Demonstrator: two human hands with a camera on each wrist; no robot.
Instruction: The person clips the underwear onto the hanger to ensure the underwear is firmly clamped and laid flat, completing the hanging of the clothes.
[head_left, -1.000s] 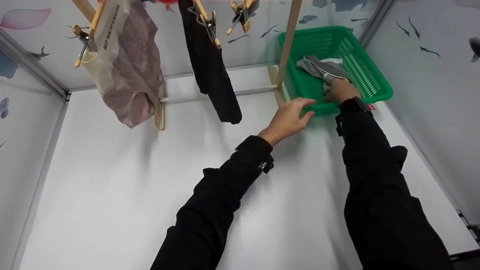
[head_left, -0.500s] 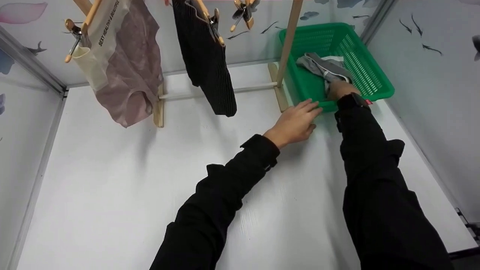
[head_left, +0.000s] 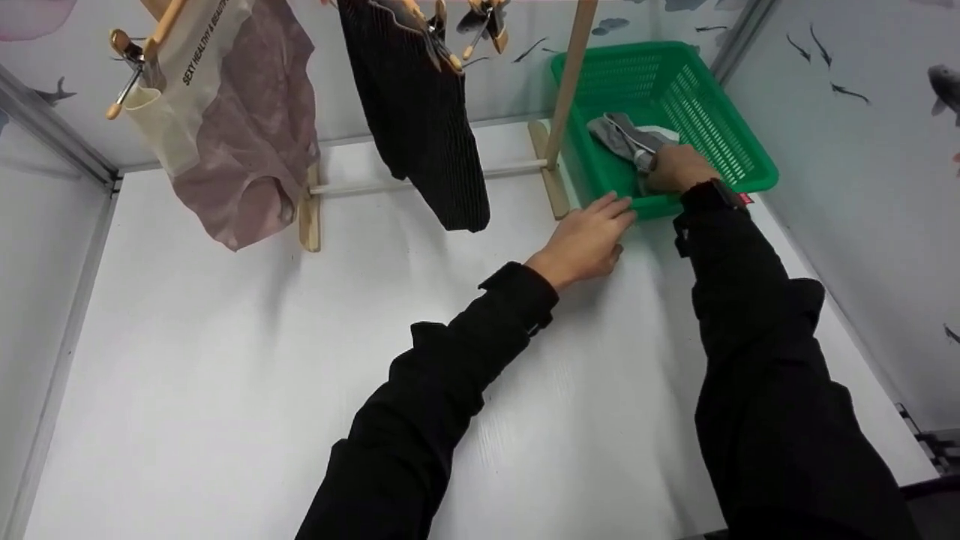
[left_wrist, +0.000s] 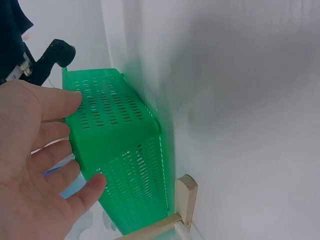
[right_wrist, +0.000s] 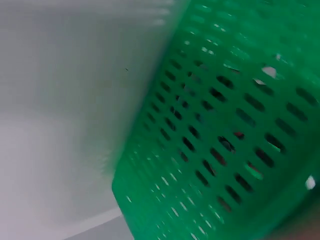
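Observation:
A grey garment with pale trim (head_left: 616, 136) lies bunched in the green plastic basket (head_left: 739, 154) at the back right. My right hand (head_left: 679, 166) reaches over the basket's near rim and grips the garment's near end; its fingertips are hidden in the head view. My left hand (head_left: 585, 241) is at the near left corner of the basket, fingers extended toward the rim. In the left wrist view, the same hand (left_wrist: 32, 170) shows its palm, with spread, slightly bent fingers beside the basket (left_wrist: 117, 145). Mostly the slotted basket wall (right_wrist: 200, 150) fills the right wrist view.
A wooden rack (head_left: 551, 176) stands left of the basket. From it hang mauve-and-cream underpants (head_left: 251, 127) and a black ribbed garment (head_left: 427, 127) on clip hangers. Another clip (head_left: 487, 26) is at the top. Patterned wall panels (head_left: 840, 187) border the white table (head_left: 300, 375).
My left hand has turned from a thumb-and-finger gap to extended fingers near the basket's rim. My right hand has risen slightly on the grey garment. The head view has shifted a little.

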